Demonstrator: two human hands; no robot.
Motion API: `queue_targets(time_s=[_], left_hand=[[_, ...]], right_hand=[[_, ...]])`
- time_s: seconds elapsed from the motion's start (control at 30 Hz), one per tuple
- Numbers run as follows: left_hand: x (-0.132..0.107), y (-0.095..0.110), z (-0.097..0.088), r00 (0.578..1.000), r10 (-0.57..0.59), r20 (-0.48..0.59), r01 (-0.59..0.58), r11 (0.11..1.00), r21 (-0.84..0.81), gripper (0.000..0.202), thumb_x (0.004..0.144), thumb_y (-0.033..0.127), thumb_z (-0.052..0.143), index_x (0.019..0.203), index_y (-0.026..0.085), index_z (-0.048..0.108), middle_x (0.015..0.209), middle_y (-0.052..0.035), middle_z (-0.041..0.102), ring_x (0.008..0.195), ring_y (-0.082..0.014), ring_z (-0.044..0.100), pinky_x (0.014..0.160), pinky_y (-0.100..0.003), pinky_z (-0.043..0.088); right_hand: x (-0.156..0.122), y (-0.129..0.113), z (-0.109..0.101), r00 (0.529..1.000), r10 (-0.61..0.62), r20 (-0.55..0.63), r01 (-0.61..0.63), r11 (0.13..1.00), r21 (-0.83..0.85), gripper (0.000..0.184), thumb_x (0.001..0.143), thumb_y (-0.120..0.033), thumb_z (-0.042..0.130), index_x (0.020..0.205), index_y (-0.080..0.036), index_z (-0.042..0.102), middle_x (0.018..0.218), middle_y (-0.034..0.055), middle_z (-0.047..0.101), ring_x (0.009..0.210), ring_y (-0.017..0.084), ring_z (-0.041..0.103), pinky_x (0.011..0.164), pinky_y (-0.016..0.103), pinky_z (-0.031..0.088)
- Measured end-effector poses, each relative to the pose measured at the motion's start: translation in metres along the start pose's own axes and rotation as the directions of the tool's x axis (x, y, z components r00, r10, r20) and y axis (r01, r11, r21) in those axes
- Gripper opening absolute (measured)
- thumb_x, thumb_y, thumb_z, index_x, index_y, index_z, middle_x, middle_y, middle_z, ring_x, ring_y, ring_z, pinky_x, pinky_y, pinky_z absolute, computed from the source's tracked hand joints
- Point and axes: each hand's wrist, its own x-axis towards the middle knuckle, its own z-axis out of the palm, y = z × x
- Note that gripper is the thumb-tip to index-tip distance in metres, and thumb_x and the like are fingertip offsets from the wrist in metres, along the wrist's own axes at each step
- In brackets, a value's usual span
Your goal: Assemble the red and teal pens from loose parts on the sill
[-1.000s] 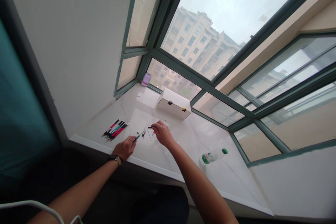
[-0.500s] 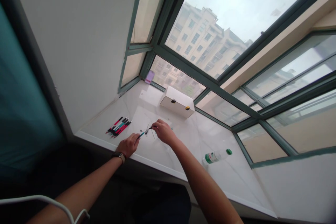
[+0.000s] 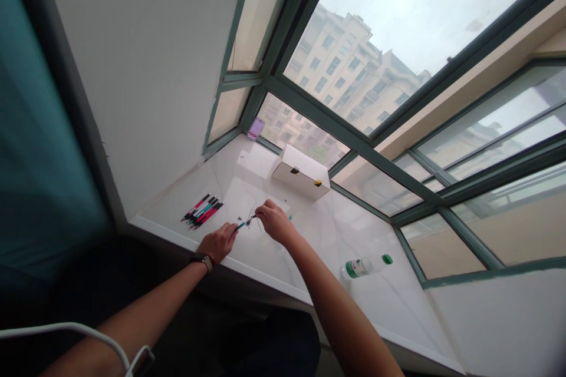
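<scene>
My left hand (image 3: 217,242) grips a teal pen barrel (image 3: 241,225) near the white marble sill's front edge. My right hand (image 3: 275,222) pinches a thin black pen part (image 3: 253,218), whose end meets the barrel's tip. Both hands sit over a sheet of white paper (image 3: 234,200), which holds small thin pen pieces (image 3: 252,217). To the left lies a bundle of several black, red and teal pens (image 3: 202,211). A small teal piece (image 3: 290,218) rests just beyond my right hand.
A white box (image 3: 300,179) with dark and yellow marks stands near the green-framed windows. A plastic bottle with a green cap (image 3: 365,267) lies at the right. A white cable (image 3: 75,327) crosses the lower left, and a blurred purple object (image 3: 255,128) sits in the sill's far corner.
My hands have drawn closer together, bringing the black part to the teal barrel's tip. The whole view has shifted slightly as my head moved.
</scene>
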Motion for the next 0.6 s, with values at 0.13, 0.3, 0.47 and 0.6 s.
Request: queue_targets(time_s=[0.13, 0.3, 0.47, 0.6], left_hand=[[0.000, -0.001, 0.001, 1.000, 0.029, -0.001, -0.029, 1.000, 0.007, 0.035, 0.100, 0.037, 0.032, 0.122, 0.025, 0.057, 0.104, -0.0072, 0.066, 0.081, -0.0201, 0.066, 0.061, -0.029, 0.042], [-0.001, -0.002, 0.002, 0.999, 0.049, -0.006, -0.049, 0.999, 0.008, 0.036, 0.101, 0.038, 0.030, 0.122, 0.025, 0.057, 0.103, -0.0069, 0.066, 0.082, -0.0199, 0.066, 0.060, -0.028, 0.041], [-0.001, 0.000, -0.002, 0.999, 0.050, 0.014, -0.050, 0.999, 0.018, 0.037, 0.101, 0.037, 0.028, 0.123, 0.024, 0.056, 0.103, -0.0072, 0.066, 0.082, -0.0199, 0.065, 0.061, -0.028, 0.041], [-0.001, 0.000, -0.003, 0.999, 0.044, 0.018, -0.044, 0.999, 0.011, 0.037, 0.101, 0.037, 0.027, 0.123, 0.024, 0.055, 0.103, -0.0071, 0.066, 0.083, -0.0196, 0.065, 0.062, -0.028, 0.041]], right_hand=[[0.004, -0.001, 0.007, 1.000, -0.001, 0.028, 0.001, 1.000, -0.025, 0.017, 0.096, -0.020, 0.055, 0.102, -0.023, 0.070, 0.102, 0.0054, 0.059, 0.090, 0.016, 0.059, 0.085, 0.027, 0.045], [0.006, -0.001, 0.019, 0.996, -0.027, 0.084, 0.033, 0.998, -0.059, 0.014, 0.092, -0.019, 0.060, 0.103, -0.022, 0.070, 0.101, 0.0057, 0.062, 0.089, 0.017, 0.061, 0.082, 0.027, 0.045], [0.007, -0.002, 0.030, 0.998, 0.003, 0.069, -0.001, 0.999, -0.037, 0.013, 0.091, -0.020, 0.063, 0.102, -0.021, 0.069, 0.101, 0.0067, 0.065, 0.090, 0.018, 0.062, 0.082, 0.027, 0.045], [0.010, -0.003, 0.035, 0.999, 0.008, 0.035, -0.007, 1.000, -0.009, 0.011, 0.091, -0.020, 0.063, 0.099, -0.020, 0.070, 0.100, 0.0067, 0.066, 0.088, 0.017, 0.062, 0.082, 0.027, 0.045]])
